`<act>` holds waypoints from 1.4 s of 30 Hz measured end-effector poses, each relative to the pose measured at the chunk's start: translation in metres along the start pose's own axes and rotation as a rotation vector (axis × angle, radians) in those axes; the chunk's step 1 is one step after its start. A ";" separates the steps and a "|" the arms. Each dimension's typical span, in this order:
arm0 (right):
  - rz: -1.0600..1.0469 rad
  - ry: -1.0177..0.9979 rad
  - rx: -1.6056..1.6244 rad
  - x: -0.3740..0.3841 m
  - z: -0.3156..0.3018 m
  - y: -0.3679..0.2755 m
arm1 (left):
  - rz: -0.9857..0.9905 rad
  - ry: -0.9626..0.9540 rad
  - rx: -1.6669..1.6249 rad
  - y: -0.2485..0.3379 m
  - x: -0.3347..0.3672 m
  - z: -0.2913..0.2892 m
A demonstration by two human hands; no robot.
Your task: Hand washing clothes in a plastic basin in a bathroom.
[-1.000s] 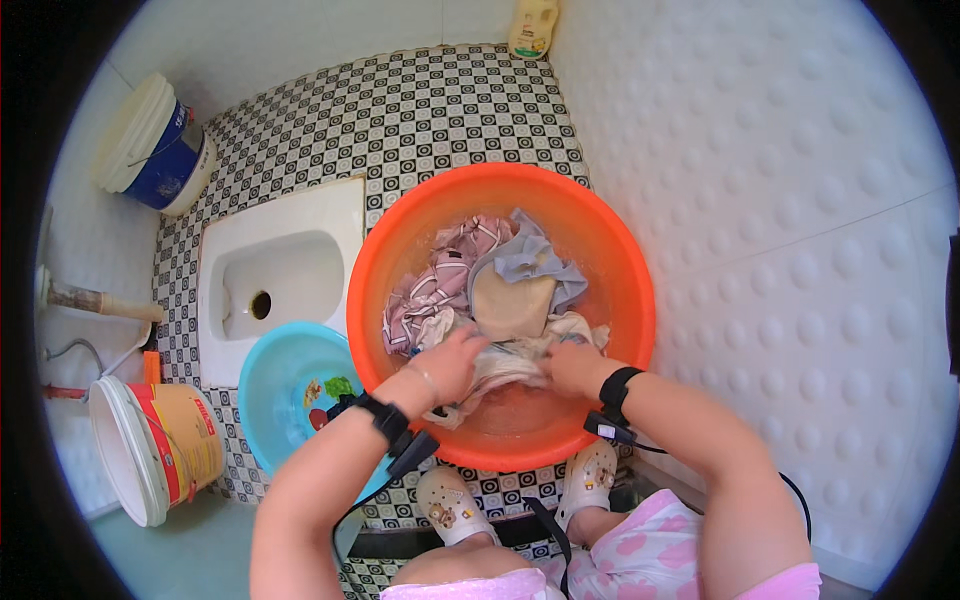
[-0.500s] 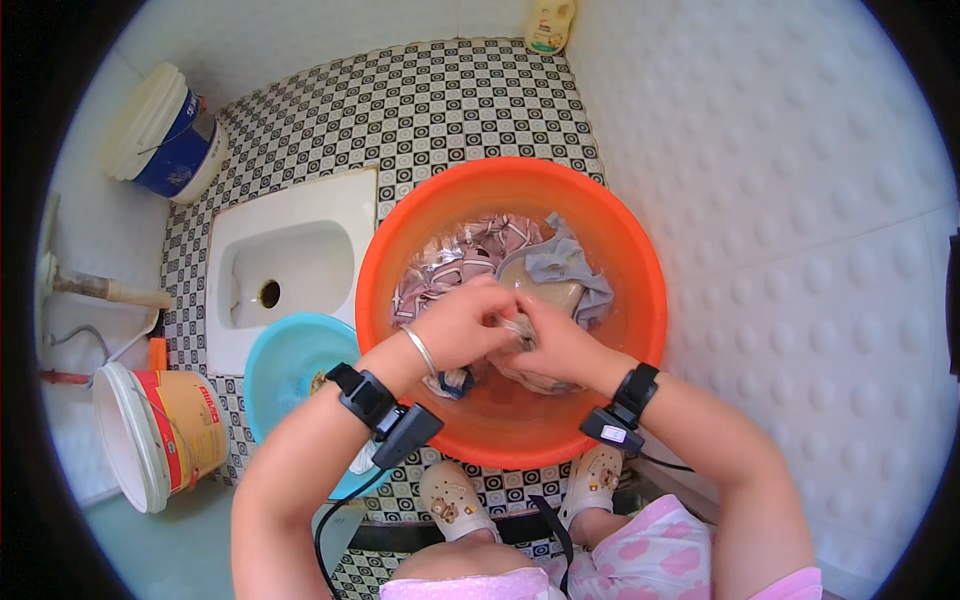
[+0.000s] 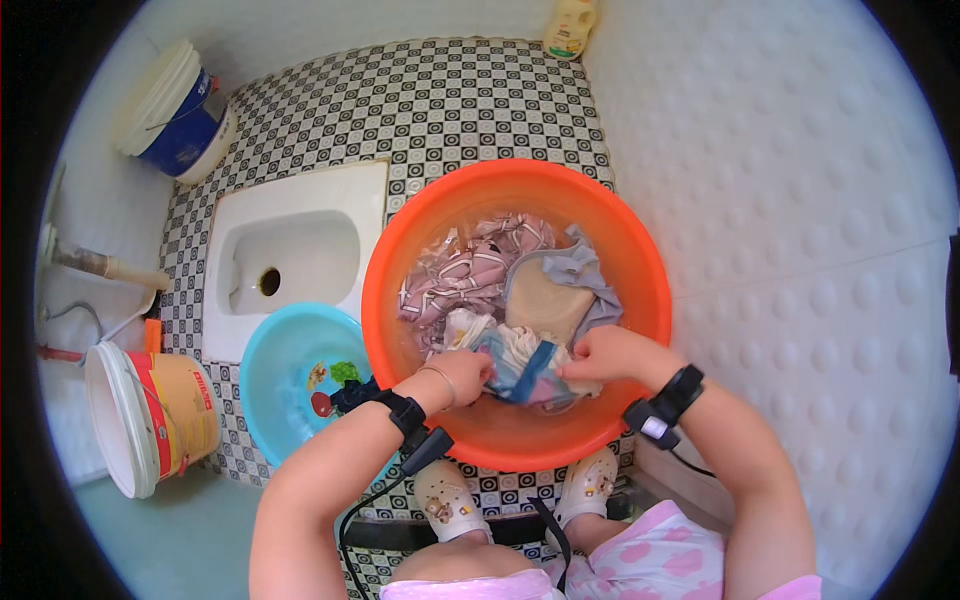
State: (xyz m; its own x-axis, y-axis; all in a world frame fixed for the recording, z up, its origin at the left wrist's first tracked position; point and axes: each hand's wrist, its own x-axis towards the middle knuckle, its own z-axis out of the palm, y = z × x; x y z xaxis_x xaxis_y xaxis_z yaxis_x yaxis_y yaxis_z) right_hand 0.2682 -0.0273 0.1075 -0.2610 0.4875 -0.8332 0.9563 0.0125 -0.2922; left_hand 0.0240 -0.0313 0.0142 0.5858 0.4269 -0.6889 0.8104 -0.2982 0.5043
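Note:
A large orange basin (image 3: 640, 290) holds water and wet laundry. Low over its near side, my left hand (image 3: 466, 374) pinches one side of a blue-and-white wet cloth (image 3: 520, 366) with a darker blue band; what garment it is I cannot make out. The cloth's other side is between the closed fingers of my right hand (image 3: 612, 358). Just beyond, a beige padded piece edged in grey (image 3: 545, 300) lies with a crumpled grey-blue cloth (image 3: 582, 272). A dusty-pink garment with pale stripes (image 3: 470, 270) soaks at the basin's far left.
A light-blue basin (image 3: 268, 370) with dark cloth and a printed bottom stands left, beside a white squat toilet (image 3: 375, 200). Two buckets, one yellow-red (image 3: 180, 410) and one blue-white (image 3: 185, 135), line the left side. A yellowish bottle (image 3: 570, 28) stands far back against the white wall (image 3: 800, 200).
My hands have moved apart and nearer to me, and the bunched cloth between them is now spread out. The beige padded piece is more exposed. The whole view has shifted slightly.

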 end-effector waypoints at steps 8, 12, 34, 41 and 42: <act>-0.334 0.401 -0.274 0.041 0.087 0.000 | 0.025 0.164 0.035 -0.022 -0.003 0.006; -0.088 0.169 -0.503 0.049 0.078 0.015 | -0.112 -0.015 0.285 -0.014 -0.005 0.000; -0.588 0.677 0.426 -0.108 -0.101 -0.113 | 0.761 0.881 -0.994 0.104 -0.152 -0.181; -0.456 1.086 0.927 -0.146 -0.138 -0.118 | 0.510 0.603 -0.819 0.032 -0.057 -0.096; -0.495 1.149 1.024 -0.151 -0.149 -0.115 | 0.561 0.540 -0.752 0.032 -0.045 -0.081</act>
State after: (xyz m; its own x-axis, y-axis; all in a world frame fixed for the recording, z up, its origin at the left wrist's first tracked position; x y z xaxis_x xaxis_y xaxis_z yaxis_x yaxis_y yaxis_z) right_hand 0.2171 0.0277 0.3368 0.1807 0.9811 0.0694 0.2050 0.0314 -0.9783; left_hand 0.0230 0.0088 0.1038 0.6402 0.7675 -0.0329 0.1071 -0.0469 0.9931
